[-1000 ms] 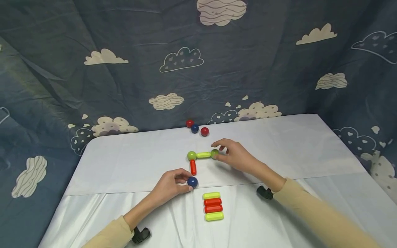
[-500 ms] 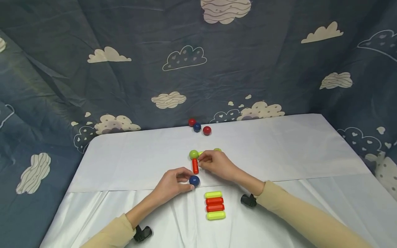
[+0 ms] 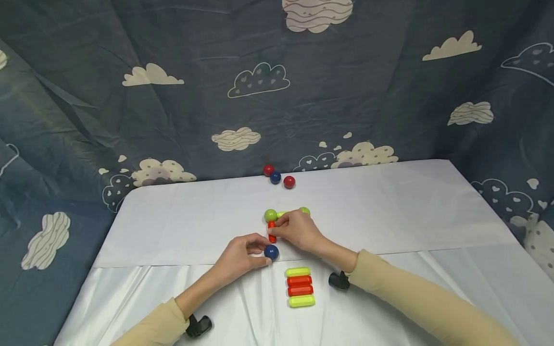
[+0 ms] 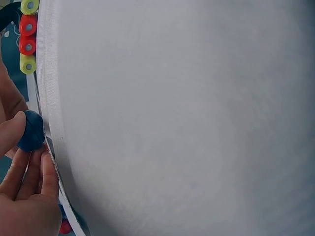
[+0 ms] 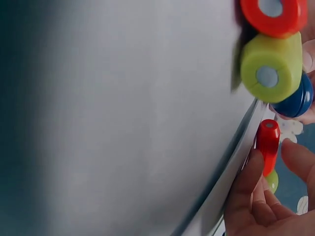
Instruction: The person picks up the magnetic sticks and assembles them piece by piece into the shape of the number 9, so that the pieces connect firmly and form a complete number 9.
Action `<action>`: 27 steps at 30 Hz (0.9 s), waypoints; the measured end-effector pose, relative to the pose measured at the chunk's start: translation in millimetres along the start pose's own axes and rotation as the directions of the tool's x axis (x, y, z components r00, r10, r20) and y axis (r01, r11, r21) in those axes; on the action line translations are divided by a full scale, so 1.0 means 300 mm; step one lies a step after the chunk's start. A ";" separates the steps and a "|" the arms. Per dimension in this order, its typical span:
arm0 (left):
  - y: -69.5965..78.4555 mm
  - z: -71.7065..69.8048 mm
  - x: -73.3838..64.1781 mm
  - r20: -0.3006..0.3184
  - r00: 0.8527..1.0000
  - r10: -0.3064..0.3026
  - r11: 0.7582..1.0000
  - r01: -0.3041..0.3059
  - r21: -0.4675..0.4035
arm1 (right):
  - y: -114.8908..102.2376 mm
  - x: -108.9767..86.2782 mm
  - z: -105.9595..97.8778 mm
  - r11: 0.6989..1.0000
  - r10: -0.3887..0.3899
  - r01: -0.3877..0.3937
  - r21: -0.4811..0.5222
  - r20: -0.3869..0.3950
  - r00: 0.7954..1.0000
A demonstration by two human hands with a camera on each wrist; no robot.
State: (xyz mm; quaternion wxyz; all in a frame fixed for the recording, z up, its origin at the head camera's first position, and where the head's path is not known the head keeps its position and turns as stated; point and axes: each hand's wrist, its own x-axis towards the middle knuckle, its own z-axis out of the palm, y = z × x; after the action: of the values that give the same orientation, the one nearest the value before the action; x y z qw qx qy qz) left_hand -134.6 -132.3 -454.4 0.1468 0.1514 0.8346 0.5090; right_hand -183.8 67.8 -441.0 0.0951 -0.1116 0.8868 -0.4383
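Observation:
My left hand [image 3: 242, 253] holds a blue ball [image 3: 271, 253] between thumb and fingers, low at the table. Just beyond it lies a red rod [image 3: 272, 238], one end against a light green ball [image 3: 270, 215]. The thumb and fingers of my right hand [image 3: 299, 230] are around the red rod, the thumb overlapping it in the head view. In the right wrist view the rod's near end [image 5: 268, 126] faces the blue ball [image 5: 299, 101]. A yellow-green rod [image 3: 281, 214] runs from the green ball to a second green ball [image 3: 305, 210], partly hidden behind my right hand.
Nearer me, a yellow-green rod [image 3: 297, 272], two red rods [image 3: 300, 286] and another yellow-green rod [image 3: 301, 301] lie side by side on the white cloth. At the back edge sit a red ball [image 3: 268, 170], a blue ball [image 3: 275, 178] and another red ball [image 3: 289, 182].
My right hand has left the far green ball, moved left and toward me, and taken hold of the red rod. My left hand stays at the blue ball.

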 end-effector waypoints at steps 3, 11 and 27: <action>0.002 -0.001 -0.001 -0.002 1.000 -0.003 1.000 0.003 0.007 | -0.012 0.002 0.006 0.998 -0.002 0.001 -0.059 -0.014 1.000; 0.002 -0.001 -0.001 -0.002 1.000 0.000 1.000 0.000 0.007 | -0.022 0.009 0.012 0.995 0.043 -0.044 -0.095 -0.017 0.999; 0.002 0.013 -0.003 -0.070 0.998 0.012 1.000 -0.012 0.002 | -0.027 0.024 -0.008 0.990 0.143 -0.142 -0.013 0.070 0.987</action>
State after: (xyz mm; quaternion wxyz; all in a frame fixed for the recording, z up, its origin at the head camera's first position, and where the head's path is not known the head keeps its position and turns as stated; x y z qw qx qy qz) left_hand -132.3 -129.1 -455.4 0.1145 0.1386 0.8386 0.5142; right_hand -190.3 62.8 -433.8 0.1573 -0.0638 0.8902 -0.4227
